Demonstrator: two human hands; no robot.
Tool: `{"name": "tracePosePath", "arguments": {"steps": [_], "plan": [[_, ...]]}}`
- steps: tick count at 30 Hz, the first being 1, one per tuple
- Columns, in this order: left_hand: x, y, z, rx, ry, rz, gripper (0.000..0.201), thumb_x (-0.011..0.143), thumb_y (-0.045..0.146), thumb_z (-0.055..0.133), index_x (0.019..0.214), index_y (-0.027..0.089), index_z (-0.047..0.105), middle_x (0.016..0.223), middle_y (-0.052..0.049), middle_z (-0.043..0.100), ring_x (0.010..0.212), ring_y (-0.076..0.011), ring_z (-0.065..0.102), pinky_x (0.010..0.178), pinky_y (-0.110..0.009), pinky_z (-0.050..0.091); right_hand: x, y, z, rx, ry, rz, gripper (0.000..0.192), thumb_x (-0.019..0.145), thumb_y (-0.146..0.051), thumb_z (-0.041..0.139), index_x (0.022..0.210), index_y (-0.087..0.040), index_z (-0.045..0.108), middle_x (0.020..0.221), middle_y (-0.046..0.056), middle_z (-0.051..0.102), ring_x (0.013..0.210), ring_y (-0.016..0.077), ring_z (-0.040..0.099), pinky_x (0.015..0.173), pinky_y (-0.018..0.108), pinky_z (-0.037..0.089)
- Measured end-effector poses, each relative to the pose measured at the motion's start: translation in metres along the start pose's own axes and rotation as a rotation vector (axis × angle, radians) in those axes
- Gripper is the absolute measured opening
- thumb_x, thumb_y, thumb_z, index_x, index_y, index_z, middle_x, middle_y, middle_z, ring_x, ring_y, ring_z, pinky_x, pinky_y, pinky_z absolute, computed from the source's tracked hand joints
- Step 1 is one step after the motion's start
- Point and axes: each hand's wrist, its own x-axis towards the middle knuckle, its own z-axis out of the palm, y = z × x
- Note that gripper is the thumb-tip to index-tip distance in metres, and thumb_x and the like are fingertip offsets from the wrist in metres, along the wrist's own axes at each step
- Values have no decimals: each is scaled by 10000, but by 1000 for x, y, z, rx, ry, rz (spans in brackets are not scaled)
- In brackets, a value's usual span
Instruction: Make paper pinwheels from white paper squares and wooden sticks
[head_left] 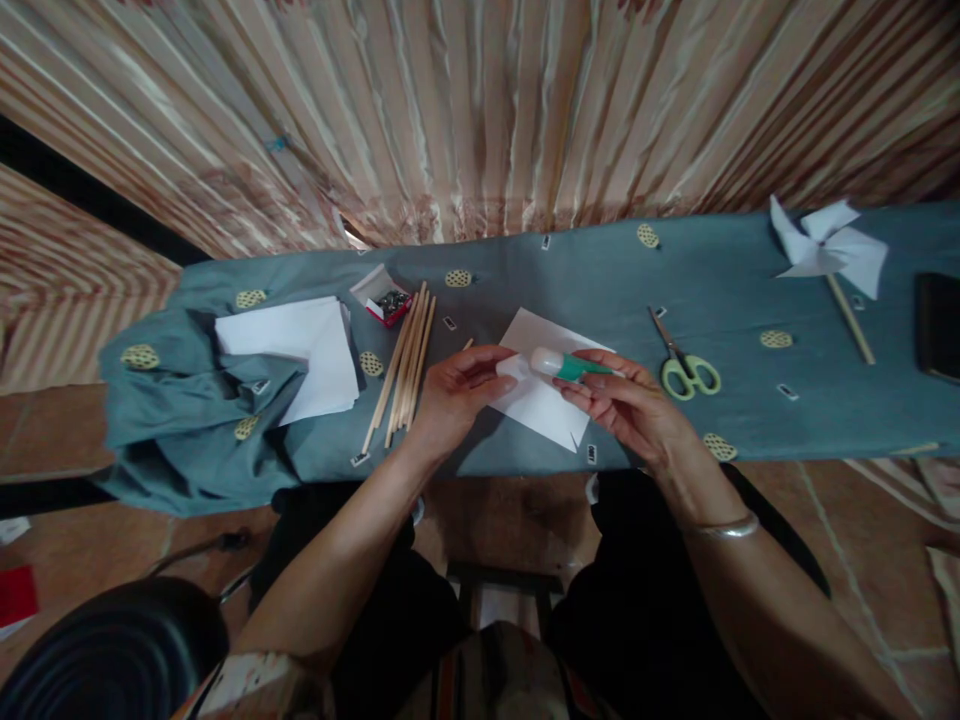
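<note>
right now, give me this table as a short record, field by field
left hand: pinches a small white piece, identity unclear
right hand: holds a green-and-white tube
below hands: white sheet
left side: paper stack, open box, wooden sticks
right side: scissors, white pinwheel
cover: blue-grey cloth

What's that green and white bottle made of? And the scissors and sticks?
Bottle: probably plastic, smooth-looking, evenly colored. Scissors: grey blades look like metal; smooth, pale green handles, likely plastic. Sticks: seemingly bare wood, pale tan and unpainted.
</note>
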Motion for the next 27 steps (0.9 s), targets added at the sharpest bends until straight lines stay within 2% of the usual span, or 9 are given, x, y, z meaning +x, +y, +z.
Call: {"name": "tracePosePath", "arguments": {"steps": [10,19,24,27], "plan": [[-1,1,0,-34,13,-4,289,637,236,860,903,186,758,893,-8,751,809,-131,672,782,-262,526,-1,3,3,7,-38,51,326,620,-264,910,909,-253,761,933,-8,775,851,149,750,898,289,621],[-1,-4,-6,108,-33,62,319,661,232,836,963,169,753,971,-46,762,837,-152,693,811,-286,559,-2,-7,8,-141,38,84,370,513,-266,949,835,-235,768,847,-20,765,732,113,707,818,261,619],[-3,-4,-8,163,-73,72,315,687,256,823,979,160,753,1020,-66,761,873,-168,707,850,-306,570,-4,-9,10,-155,26,89,372,494,-273,955,815,-221,775,817,-18,770,716,107,716,746,210,607],[-4,-5,-7,184,-76,77,313,705,286,815,985,159,755,1031,-75,760,879,-177,710,852,-315,574,-5,-7,10,-147,-6,121,378,529,-306,946,849,-208,769,790,1,770,691,127,727,703,234,614]]}}
